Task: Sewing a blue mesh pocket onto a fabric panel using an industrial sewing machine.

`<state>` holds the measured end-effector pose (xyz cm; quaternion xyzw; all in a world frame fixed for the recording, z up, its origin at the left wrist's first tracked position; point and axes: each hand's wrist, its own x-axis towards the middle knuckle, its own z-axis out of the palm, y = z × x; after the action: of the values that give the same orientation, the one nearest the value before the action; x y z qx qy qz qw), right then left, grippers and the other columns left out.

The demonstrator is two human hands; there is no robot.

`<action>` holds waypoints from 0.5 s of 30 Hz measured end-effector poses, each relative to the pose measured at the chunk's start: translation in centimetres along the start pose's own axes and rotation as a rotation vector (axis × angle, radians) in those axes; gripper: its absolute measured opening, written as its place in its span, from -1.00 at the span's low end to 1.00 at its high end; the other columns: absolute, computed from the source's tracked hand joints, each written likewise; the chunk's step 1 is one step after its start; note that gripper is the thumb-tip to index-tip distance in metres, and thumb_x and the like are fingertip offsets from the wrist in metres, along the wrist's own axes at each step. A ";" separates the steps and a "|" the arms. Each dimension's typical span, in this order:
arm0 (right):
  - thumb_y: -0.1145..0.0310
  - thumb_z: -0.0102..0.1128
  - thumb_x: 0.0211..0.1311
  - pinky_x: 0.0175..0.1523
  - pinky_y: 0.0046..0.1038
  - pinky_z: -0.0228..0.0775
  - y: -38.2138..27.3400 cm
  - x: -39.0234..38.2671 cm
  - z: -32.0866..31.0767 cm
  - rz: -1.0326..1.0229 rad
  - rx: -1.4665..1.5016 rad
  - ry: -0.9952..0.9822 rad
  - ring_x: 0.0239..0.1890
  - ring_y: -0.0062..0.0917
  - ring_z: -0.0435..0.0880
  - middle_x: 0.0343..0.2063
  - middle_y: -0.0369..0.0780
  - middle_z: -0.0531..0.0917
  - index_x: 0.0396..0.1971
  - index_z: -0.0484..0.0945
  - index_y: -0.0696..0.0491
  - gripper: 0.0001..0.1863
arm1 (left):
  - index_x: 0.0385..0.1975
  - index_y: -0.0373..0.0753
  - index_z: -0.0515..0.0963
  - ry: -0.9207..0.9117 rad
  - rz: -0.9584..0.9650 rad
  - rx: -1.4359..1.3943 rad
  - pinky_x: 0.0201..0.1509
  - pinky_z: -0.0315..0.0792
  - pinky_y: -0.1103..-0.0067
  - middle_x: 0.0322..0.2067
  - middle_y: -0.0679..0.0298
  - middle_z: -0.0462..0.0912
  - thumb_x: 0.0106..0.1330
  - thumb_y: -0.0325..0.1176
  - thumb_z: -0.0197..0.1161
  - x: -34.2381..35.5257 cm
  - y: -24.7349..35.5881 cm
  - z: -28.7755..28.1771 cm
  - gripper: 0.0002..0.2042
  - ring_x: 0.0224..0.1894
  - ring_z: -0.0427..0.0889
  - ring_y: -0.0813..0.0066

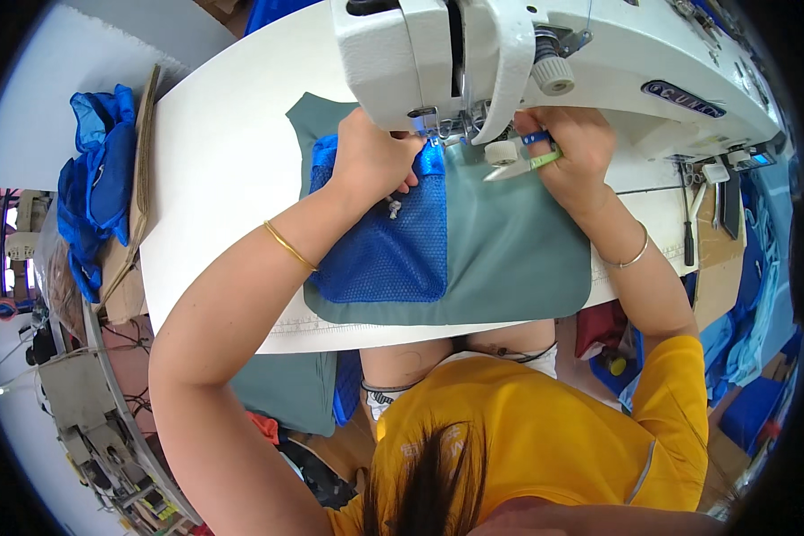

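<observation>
A grey-green fabric panel (527, 259) lies flat on the sewing table, with a blue mesh pocket (384, 255) on its left half. My left hand (366, 161) is closed at the pocket's top edge, its fingers bent around the blue cloth just left of the presser foot (435, 134). A small white knotted cord (394, 209) hangs below those fingers. My right hand (573, 154) is closed around thread snips (518, 167) with a green and blue handle. The blades point left over the panel, close to the needle area. The white sewing machine (589, 67) hides part of the cloth's far edge.
The machine head overhangs the back of the white table (210, 223). Blue fabric pieces (103, 179) lie beside a cardboard sheet (140, 170) at the left. A screwdriver (688, 228) and a dark phone-like object (731, 205) rest at the right. Grey-green cloth (290, 389) hangs below the table.
</observation>
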<state>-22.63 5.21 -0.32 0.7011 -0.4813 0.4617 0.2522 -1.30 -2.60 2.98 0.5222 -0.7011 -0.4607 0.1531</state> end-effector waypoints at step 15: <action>0.18 0.52 -0.11 -0.56 -0.46 0.15 -3.3 -2.8 -5.2 -0.280 0.146 -0.334 -0.65 -0.51 0.38 -0.70 -0.36 0.31 -0.58 0.49 -0.02 -0.67 | -0.48 -0.34 0.62 -0.089 0.131 0.181 -0.63 0.50 0.55 -0.66 0.19 0.68 0.34 -0.41 0.15 2.9 -2.9 0.2 -0.81 -0.69 0.66 0.45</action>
<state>-22.06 11.89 -0.17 0.8442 -0.3796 0.3333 0.1793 -0.92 -5.13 -0.22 0.4662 -0.7785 -0.4071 0.1036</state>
